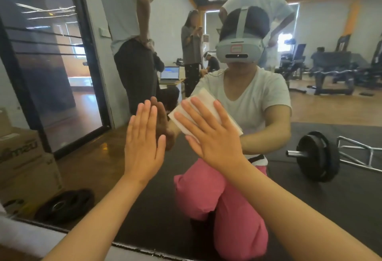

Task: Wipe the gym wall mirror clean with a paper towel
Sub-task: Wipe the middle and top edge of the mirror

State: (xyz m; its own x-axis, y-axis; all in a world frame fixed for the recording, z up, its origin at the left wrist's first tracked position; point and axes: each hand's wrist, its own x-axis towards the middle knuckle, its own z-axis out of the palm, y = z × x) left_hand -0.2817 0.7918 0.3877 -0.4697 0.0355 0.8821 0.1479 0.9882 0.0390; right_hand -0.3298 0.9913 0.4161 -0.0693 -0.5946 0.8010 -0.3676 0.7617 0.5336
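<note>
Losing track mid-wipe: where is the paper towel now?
Head view, centre: the paper towel is pressed flat on the mirror under the right hand, just right of the left hand.

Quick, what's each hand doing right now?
Left hand: open, fingers straight, at the mirror.
Right hand: open, pressing the paper towel against it.
</note>
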